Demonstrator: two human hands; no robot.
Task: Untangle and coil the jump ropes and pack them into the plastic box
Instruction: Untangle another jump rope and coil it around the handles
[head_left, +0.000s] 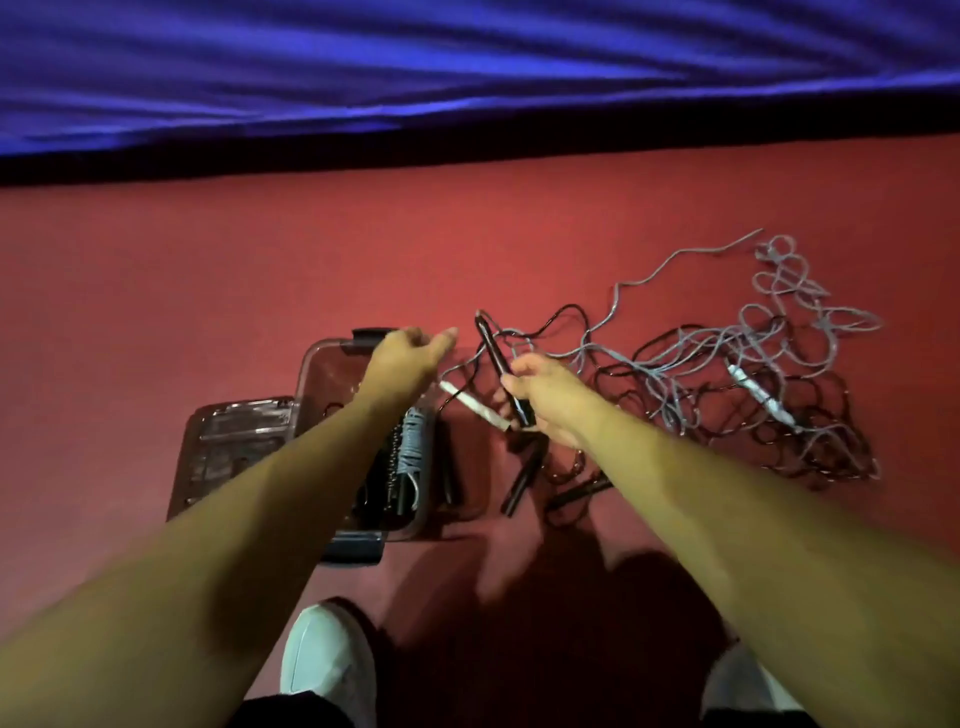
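Head camera, sweeping from the left: a clear lid (234, 447) lies flat on the red floor, right against the plastic box (311, 364), which stands open with coiled ropes (413, 449) already packed inside. The left hand (410, 348) hovers over the box's far corner, fingers loose and spread, holding nothing that I can make out. Just right of it a white handle (475, 410) lies on the floor. Next comes a black handle (491, 348), lifted, with the right hand (550, 405) wrapped firmly round its lower end, and its cord trails into the tangle (727, 379) of grey and black ropes further right. Here's the danger: yank that black cord and the loops could cinch tighter, or drag the grey rope along with it. A swinging cord might also catch the box rim and spill the packed coils. The free hand probably needs to feed slack.
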